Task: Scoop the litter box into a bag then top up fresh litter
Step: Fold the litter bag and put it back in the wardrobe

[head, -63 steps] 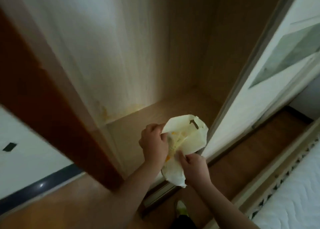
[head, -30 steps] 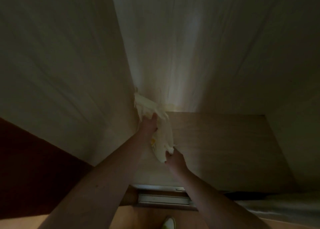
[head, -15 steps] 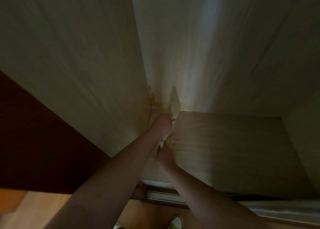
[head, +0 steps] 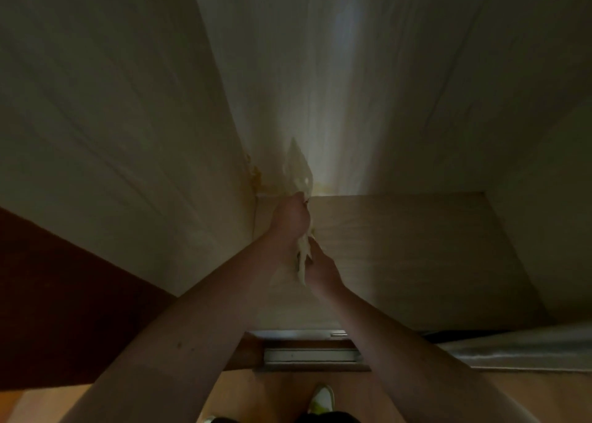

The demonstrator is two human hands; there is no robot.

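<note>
Both arms reach into a dim cupboard, hands meeting near frame centre.

Left hand (head: 290,219): fingers curled tight round the upper part of a pale, crumpled bag (head: 298,169). The bag's top end sticks up out of the fist toward 12 o'clock, lying against or just in front of the back panel (head: 368,86); can't tell if it touches.

Right hand (head: 320,270): sits at 5 o'clock from the left hand, just beside it. Fingers are closed on the bag's lower end, which hangs between the two hands and trails down past the right hand's fingers. Exact finger positions are too dark to resolve.

The bag is held above the back left corner of the cupboard floor (head: 416,256), light wood grain. There is yellowish staining (head: 256,174) in that corner, at 10 o'clock from the left hand, running along the joint between the left side panel (head: 128,134) and the back panel. Bag contents are not visible.

At 6 o'clock, below the hands, is the sliding-door track (head: 309,353) at the cupboard's front edge. Below that is an orange-brown wooden floor (head: 256,397) with one light-coloured shoe (head: 322,398). At 8 o'clock a dark red-brown surface (head: 48,310) sits outside the left panel.
</note>
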